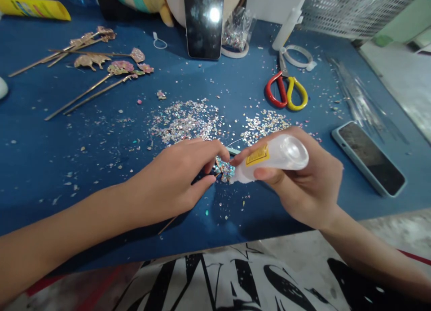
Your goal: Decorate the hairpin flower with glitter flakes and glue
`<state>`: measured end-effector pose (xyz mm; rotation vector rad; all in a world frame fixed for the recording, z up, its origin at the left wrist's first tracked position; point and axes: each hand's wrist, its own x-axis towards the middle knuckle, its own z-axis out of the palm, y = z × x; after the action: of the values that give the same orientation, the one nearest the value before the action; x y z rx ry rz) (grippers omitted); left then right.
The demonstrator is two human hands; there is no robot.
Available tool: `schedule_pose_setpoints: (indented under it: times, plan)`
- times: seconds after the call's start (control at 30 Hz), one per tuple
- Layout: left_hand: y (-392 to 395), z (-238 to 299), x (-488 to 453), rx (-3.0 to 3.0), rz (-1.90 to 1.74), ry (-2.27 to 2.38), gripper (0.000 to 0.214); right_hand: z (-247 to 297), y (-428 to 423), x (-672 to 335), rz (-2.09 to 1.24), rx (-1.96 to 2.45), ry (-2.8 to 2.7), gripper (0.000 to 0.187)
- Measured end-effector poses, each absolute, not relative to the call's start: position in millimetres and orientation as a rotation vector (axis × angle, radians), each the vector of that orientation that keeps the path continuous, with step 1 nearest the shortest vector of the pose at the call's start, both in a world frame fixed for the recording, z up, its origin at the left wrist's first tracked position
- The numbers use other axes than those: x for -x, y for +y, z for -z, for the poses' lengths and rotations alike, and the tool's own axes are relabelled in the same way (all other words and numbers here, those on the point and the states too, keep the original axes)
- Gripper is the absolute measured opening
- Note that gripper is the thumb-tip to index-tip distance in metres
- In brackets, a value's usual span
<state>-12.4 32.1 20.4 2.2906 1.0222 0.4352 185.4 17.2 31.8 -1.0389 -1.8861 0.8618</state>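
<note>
My left hand (178, 176) pinches a hairpin by its ornament (222, 168), which is covered in blue, sparkling chips. The hairpin's thin stick (167, 225) shows below the hand; the rest is hidden under it. In my right hand (303, 185) is a translucent white glue bottle (278, 153) with a yellow label, tilted so its base faces up and its tip end points at the ornament. Whether the tip touches the chips I cannot tell. Just beyond both hands lie loose shiny chips in a larger pile (185, 120) and a smaller pile (266, 122).
Several metal hairpins (97, 84) lie at the back left near a yellow tube (35, 7). A phone (204, 28) stands upright at the back. Scissors (286, 88) with red and yellow handles lie right of centre. Another phone (370, 158) and clear thin strips (360, 95) lie at the right.
</note>
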Motion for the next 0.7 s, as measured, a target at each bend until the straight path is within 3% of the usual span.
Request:
schedule_pose_setpoints:
  times: [0.43,0.7]
  plan:
    - [32.2,-19.1,13.3,-2.258,-0.383,1.026,0.022,-27.4,20.1,-180.5,-1.025,0.817,-1.521,0.018]
    - [32.6,-19.4,12.1,-2.247,-0.387,1.021,0.022,-30.2,17.3,-185.1,-0.823,1.006,-1.848,0.015]
